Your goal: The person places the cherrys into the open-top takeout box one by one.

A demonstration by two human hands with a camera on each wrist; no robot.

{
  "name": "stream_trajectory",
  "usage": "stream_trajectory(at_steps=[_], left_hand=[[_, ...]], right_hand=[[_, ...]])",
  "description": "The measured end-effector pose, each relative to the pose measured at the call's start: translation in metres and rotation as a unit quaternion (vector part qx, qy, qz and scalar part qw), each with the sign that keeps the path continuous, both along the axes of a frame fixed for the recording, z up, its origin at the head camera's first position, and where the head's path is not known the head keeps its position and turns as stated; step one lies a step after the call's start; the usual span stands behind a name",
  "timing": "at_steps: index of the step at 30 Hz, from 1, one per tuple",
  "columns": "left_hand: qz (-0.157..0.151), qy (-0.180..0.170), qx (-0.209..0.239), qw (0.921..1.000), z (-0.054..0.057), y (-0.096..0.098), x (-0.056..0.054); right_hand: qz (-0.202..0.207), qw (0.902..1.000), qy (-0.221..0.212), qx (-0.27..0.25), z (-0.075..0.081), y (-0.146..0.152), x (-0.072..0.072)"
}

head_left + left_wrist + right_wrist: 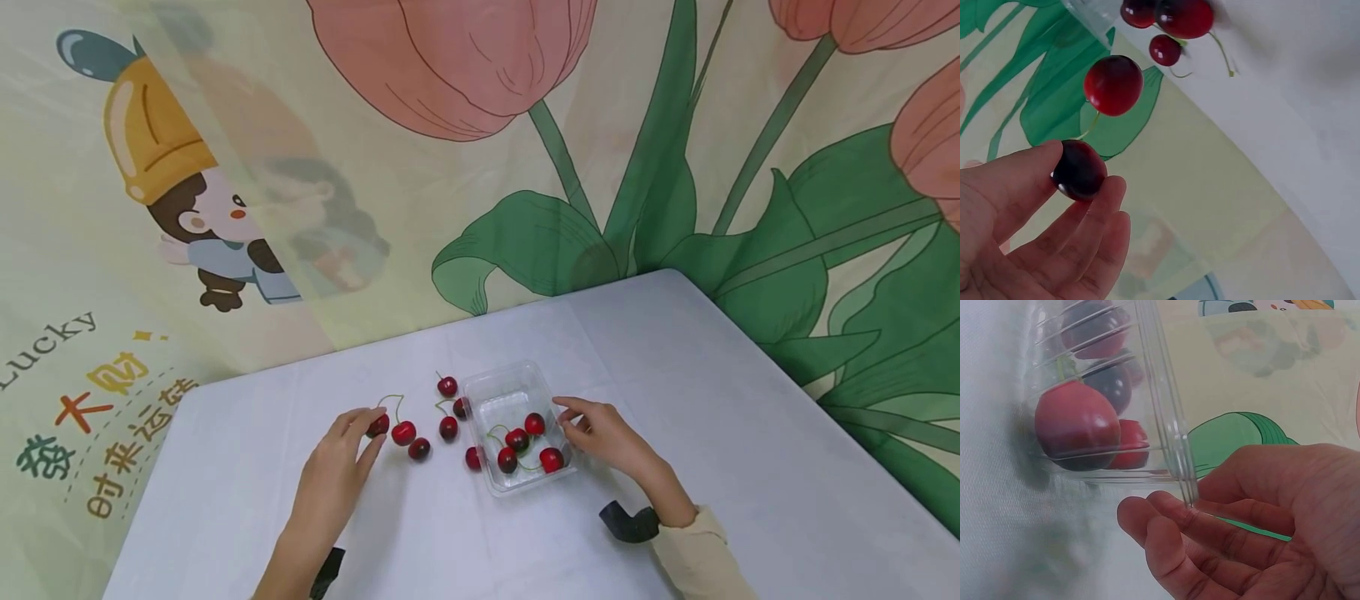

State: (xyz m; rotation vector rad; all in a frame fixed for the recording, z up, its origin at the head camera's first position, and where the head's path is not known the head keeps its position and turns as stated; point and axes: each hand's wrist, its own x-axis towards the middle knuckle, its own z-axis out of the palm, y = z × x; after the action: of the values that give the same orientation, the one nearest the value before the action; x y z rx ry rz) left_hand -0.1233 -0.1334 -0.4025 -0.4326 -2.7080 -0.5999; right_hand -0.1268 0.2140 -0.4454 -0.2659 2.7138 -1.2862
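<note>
My left hand [330, 479] pinches a dark red cherry [1079, 170] between thumb and fingers. A thin green stem runs from it to a brighter red cherry [1114, 85], which hangs free of the fingers in the left wrist view. On the right, my right hand [611, 437] holds the rim of a clear plastic box [495, 490], thumb on one side and fingers on the other. Inside the box lie several cherries [1077, 425], some with stems. Between the left hand and the box, a loose cherry [419, 449] rests on the white table.
More loose cherries lie along the box's left side, among them one with a stem [447, 428], one at the back [447, 386] and one against the near left wall [473, 458]. Behind the white table [637, 333] hangs a printed cloth [390, 208] with tulips.
</note>
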Motion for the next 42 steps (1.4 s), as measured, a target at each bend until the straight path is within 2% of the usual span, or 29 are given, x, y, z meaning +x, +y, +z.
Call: stream_trajectory(at_steps=[12, 22, 31, 35, 42], left_hand=[[-0.01, 0.033, -0.014, 0.9993, 0.012, 0.018, 0.015], [-0.03, 0.057, -0.019, 0.9978, 0.015, 0.034, 0.021], [-0.073, 0.095, -0.012, 0.9927, 0.013, 0.052, 0.02], [-0.096, 0.092, 0.006, 0.9911, 0.011, 0.061, 0.02], [-0.146, 0.065, 0.029, 0.9867, 0.004, 0.078, 0.021]], right_hand=[[0.005, 0.9999, 0.009, 0.001, -0.001, 0.002, -0.001], [0.0, 1.0, -0.001, 0.005, 0.001, -0.002, -0.001], [-0.002, 1.0, -0.002, 0.008, 0.0, 0.0, -0.001], [-0.003, 1.0, -0.003, 0.008, 0.0, 0.0, -0.001], [0.0, 0.9999, 0.006, 0.013, -0.001, 0.0, -0.001]])
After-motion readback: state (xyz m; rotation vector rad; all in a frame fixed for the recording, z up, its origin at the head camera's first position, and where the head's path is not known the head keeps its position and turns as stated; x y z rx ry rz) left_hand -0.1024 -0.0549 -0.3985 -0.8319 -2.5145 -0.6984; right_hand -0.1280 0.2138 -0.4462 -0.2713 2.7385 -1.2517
